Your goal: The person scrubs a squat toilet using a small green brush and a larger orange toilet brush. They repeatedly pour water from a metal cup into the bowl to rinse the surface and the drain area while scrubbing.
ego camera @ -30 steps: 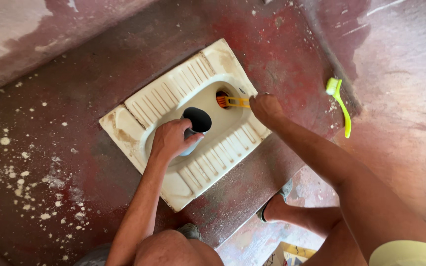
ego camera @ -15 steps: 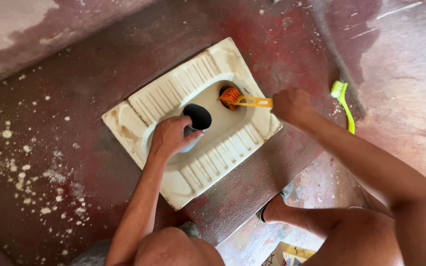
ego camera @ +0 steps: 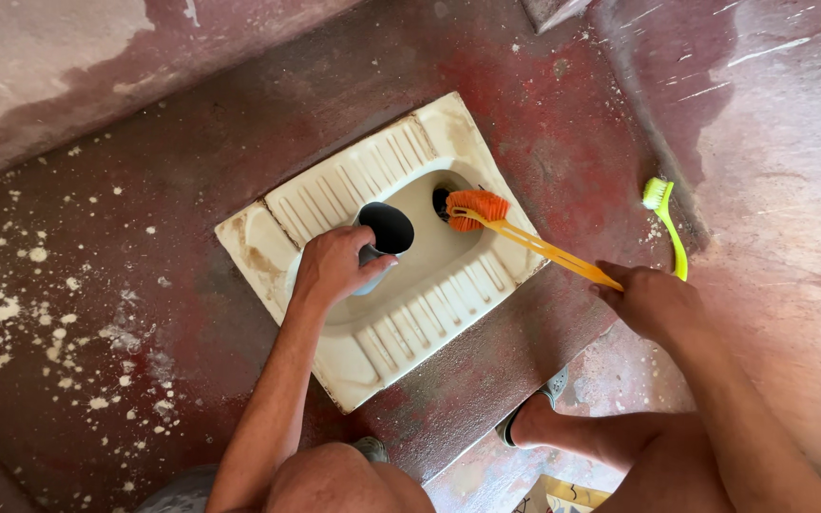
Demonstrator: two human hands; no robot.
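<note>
Gripping a dark mug (ego camera: 384, 232), the left hand (ego camera: 336, 266) is closed around its side and holds it over the middle of the squat toilet pan (ego camera: 334, 195), with the mug's open mouth turned up and to the far side. The right hand (ego camera: 650, 299) is clenched around the yellow handle of a toilet brush (ego camera: 525, 239), on the right of the pan and just outside its rim. The handle goes slanting from this hand to the left and far, and the orange bristle head lies at the drain hole (ego camera: 443, 199) in the far part of the bowl. The pan is cream-white, with ribbed foot rests on both long sides, and it is set in a dark red floor (ego camera: 192, 142). A lime-green brush (ego camera: 669, 226) lies on the floor to the right, apart from the pan and just beyond the right hand. White flecks are spread over the floor on the left. One foot in a grey sandal (ego camera: 542, 397) stands on the near right.
</note>
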